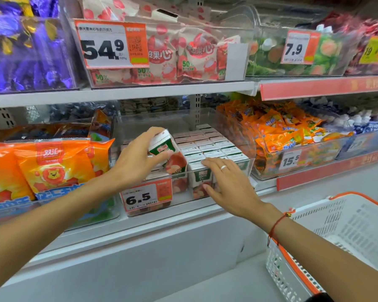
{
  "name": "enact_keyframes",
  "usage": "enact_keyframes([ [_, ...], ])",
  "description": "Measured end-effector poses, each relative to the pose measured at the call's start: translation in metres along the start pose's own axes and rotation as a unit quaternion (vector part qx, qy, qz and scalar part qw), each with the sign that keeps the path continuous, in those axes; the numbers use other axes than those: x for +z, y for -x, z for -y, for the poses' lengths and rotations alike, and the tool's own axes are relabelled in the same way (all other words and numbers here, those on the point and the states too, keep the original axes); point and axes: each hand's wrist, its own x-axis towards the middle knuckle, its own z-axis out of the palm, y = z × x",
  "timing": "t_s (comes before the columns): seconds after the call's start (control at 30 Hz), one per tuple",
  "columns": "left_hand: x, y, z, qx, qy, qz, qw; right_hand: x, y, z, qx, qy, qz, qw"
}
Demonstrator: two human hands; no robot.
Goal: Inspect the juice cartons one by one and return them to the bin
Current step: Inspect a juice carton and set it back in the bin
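Observation:
A clear plastic bin (248, 168) on the lower shelf holds several small white-and-green juice cartons (207, 147) in rows. My left hand (138, 158) grips one juice carton (169, 152), tilted, just above the bin's front left part. My right hand (225, 182) lies with straight fingers on the tops of the front-row cartons, its thumb against the bin's clear front wall. A ring shows on one finger of that hand.
Orange snack bags (52, 168) fill the bin to the left, orange packets (282, 131) the bin to the right. A 6.5 price tag (146, 196) hangs on the bin's front. A white basket with orange rim (340, 243) stands at lower right. Upper shelf bins overhang.

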Motion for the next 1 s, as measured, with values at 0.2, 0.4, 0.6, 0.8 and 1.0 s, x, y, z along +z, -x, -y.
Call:
enact_keyframes([
  [0.2, -0.004, -0.008, -0.012, 0.036, -0.071, 0.120, 0.990, 0.000, 0.000, -0.003, -0.005, -0.014, 0.005, 1.000],
  [0.4, 0.015, -0.020, -0.011, 0.047, -0.162, 0.157, 0.973, -0.002, 0.000, -0.003, -0.009, -0.017, 0.006, 1.000],
  [0.6, 0.027, -0.010, 0.006, 0.009, -0.114, 0.136, 0.984, -0.002, 0.000, -0.003, -0.011, -0.019, 0.003, 1.000],
  [0.8, 0.026, -0.002, 0.018, 0.067, -0.150, 0.129, 0.978, -0.001, 0.001, -0.002, -0.008, -0.024, 0.001, 1.000],
  [1.0, 0.018, -0.020, 0.028, 0.066, -0.143, 0.127, 0.979, 0.002, 0.006, 0.000, -0.003, -0.024, 0.014, 1.000],
])
